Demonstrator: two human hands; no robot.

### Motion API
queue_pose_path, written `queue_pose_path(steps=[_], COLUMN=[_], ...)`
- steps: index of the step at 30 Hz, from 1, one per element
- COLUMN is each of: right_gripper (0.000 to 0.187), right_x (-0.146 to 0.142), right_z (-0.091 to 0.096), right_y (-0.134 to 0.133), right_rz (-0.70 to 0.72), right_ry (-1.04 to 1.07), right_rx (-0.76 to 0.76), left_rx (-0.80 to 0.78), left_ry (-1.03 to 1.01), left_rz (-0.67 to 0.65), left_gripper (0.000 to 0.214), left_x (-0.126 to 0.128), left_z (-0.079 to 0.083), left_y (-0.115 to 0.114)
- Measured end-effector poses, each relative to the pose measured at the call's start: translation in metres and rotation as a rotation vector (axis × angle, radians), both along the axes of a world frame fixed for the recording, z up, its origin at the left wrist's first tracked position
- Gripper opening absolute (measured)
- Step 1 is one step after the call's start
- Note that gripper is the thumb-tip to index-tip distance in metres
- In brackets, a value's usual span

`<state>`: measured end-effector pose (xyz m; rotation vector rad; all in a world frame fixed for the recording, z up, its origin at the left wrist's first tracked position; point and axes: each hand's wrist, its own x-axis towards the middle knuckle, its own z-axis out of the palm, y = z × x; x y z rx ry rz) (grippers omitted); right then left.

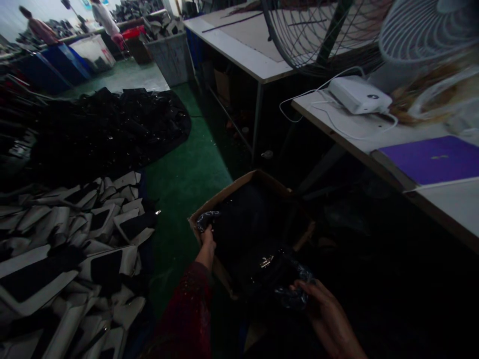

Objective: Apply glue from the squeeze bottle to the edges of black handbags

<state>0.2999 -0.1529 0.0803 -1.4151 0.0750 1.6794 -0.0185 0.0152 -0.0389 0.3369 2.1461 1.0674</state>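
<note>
Broadly, from my remote seat, the green floor (187, 174) fills the middle of the frame, with a heap of black goods (105, 129) at upper left and a spread of white-and-black pieces (75, 249) at lower left. A worktop (359, 137) runs along the right edge, carrying a fan (422, 30), a white device (359, 94) and a purple folder (434, 158). Low in the centre sits an open cardboard box (232, 192), its inside dark and packed with black goods I cannot tell apart. Over its near part lies a black bag (258, 249) in crinkled plastic wrap (295, 294). I judge the bag soft and fairly light, and the film slippery and easy to tear, so a hold at both ends through the film looks safest, away from the hardware. My left hand (208, 238) is closed on a bunch of film at the box's left corner. My right hand (324, 309), at bottom centre-right, has its fingers curled around the wrapped near end. Smallest is the bag's metal clasp (266, 261), glinting between the two.
</note>
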Motion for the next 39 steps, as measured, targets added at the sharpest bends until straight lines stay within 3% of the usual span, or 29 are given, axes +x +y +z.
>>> queue_pose_path(steps=[4,10,16,23,26,29,31,33,39], right_gripper=[0.046,0.036,0.031,0.05,0.044,0.029,0.02,0.016,0.024], right_x=[0.003,0.002,0.005,-0.01,-0.017,-0.018,-0.016,-0.013,-0.005], right_z=[-0.003,0.003,0.01,0.015,0.01,-0.003,-0.011,-0.017,-0.016], right_y=[-0.003,0.0,0.002,0.009,0.013,0.013,0.012,0.009,0.003], right_rz=[-0.056,-0.029,0.043,0.156,0.168,0.084,0.023,-0.009,-0.029], right_ry=[-0.026,0.048,0.122,0.245,0.258,0.181,0.132,0.115,0.134], right_rx=[0.02,0.155,0.192,0.175,0.171,0.097,0.054,0.034,0.041], left_rx=[0.036,0.204,0.308,0.344,0.352,0.371,0.355,0.314,0.152], left_ry=[0.091,0.197,0.222,0.196,0.196,0.129,0.028,-0.014,0.351], left_rz=[-0.115,-0.411,-0.631,-1.009,-1.107,-1.197,-1.18,-1.056,-0.424], left_gripper=[0.03,0.04,0.041,0.034,0.031,0.033,0.043,0.036,0.027], left_x=[0.003,0.051,0.076,0.119,0.14,0.147,0.14,0.122,0.046], left_z=[0.025,0.062,0.085,0.105,0.109,0.116,0.121,0.123,0.116], left_y=[-0.024,-0.084,-0.109,-0.149,-0.167,-0.175,-0.169,-0.151,-0.06])
